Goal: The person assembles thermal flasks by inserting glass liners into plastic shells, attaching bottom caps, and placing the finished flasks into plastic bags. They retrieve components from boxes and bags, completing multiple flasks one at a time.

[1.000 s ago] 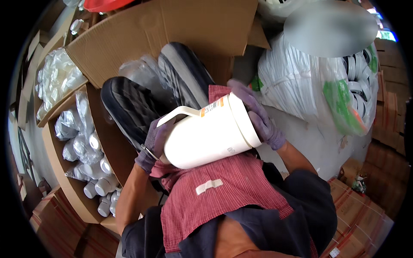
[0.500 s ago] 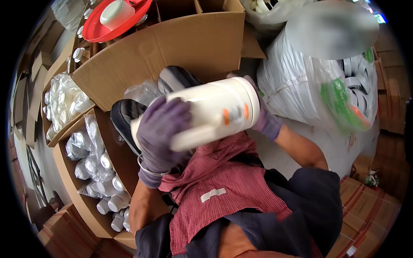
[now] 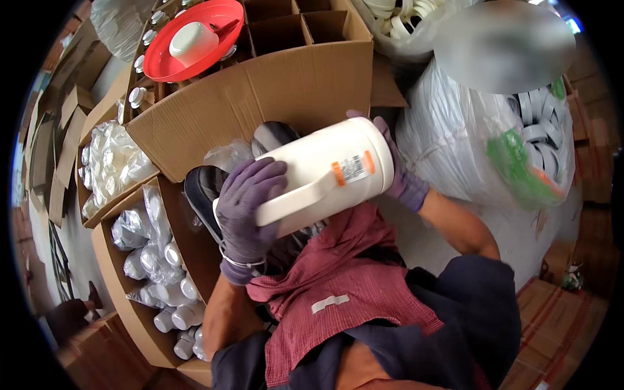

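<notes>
A cream-white jug (image 3: 318,162) with a long handle lies sideways over my lap, its base end to the right. An orange-edged label (image 3: 353,169) sits on its side near that end. My left hand (image 3: 250,198), in a purple-grey glove, is spread over the jug's left end beside the handle. My right hand (image 3: 403,175), gloved alike, is wrapped round the far right end, with most of its fingers hidden behind the jug. A reddish checked apron (image 3: 344,292) covers my front below it.
Ahead stands a divided cardboard box (image 3: 260,97) with a red dish (image 3: 156,62) on top holding a white cap. To the left, a carton (image 3: 123,305) holds bagged silvery parts. At the right is a plastic sack (image 3: 442,136) of grey rings.
The jug has turned so that its handle shows more clearly, and its right end tips slightly farther away. My left hand, blurred before, now rests still on it. The whole view has shifted slightly.
</notes>
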### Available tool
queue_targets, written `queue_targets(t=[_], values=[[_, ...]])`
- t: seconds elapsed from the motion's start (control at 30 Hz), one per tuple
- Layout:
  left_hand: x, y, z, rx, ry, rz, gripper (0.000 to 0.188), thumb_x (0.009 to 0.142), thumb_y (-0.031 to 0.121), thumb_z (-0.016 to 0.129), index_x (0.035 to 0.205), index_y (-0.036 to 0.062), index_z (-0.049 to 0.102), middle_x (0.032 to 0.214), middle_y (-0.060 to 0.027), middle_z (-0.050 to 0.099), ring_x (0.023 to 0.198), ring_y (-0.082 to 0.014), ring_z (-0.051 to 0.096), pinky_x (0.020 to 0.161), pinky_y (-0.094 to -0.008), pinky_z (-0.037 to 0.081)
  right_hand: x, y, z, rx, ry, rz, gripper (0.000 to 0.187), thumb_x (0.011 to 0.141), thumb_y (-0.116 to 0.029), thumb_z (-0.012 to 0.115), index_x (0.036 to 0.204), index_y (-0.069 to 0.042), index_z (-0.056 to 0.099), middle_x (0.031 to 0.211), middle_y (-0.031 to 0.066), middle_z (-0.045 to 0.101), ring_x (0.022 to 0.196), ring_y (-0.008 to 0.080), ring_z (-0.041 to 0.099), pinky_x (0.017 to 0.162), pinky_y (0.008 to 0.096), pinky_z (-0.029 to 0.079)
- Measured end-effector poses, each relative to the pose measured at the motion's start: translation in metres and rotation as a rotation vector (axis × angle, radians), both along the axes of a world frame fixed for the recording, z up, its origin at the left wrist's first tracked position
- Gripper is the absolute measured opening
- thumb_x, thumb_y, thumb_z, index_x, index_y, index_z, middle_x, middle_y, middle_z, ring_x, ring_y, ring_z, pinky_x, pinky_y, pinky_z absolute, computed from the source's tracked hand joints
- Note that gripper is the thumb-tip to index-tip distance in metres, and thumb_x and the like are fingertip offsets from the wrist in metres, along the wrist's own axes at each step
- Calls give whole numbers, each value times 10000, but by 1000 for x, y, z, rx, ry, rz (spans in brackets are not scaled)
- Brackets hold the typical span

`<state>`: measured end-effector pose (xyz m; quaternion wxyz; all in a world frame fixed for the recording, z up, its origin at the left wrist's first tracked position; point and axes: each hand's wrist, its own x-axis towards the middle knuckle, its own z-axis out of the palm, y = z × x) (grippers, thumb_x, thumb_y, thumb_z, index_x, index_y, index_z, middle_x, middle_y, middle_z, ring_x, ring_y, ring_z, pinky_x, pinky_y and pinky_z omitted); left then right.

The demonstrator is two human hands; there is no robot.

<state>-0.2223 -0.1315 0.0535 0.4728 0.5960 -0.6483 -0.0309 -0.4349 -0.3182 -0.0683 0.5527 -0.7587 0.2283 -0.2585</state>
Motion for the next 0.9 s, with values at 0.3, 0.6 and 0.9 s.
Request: queue_targets(t=[0.3, 0.6, 0.9], values=[[23, 38, -46, 477, 767, 6, 461, 935, 322, 409, 990, -65, 654, 898, -89, 667, 809, -146, 605, 723, -276, 475, 34, -2, 145, -476, -241, 690, 922, 781, -668, 567, 1482, -114, 342, 1527, 192, 268, 1450, 339, 143, 1158, 479, 132], [0, 7, -7, 14, -29, 66, 122, 785, 22, 587, 895, 13, 639, 1012, -132, 689, 1019, -346, 641, 963, -464, 457, 14, 0, 26, 622, -254, 114, 453, 936, -151, 524, 1364, -52, 412, 1169, 25, 510, 1091, 93, 498, 973, 256, 410], [27, 41, -53, 406, 1023, -5, 261, 927, 143, 522, 1059, -41, 652, 1008, -114, 681, 891, -150, 645, 808, -285, 503, 35, -22, 128, -337, -118, 527, 943, 816, -592, 624, 1506, -65, 255, 1534, 163, 229, 1383, 251, 304, 1137, 353, 224]])
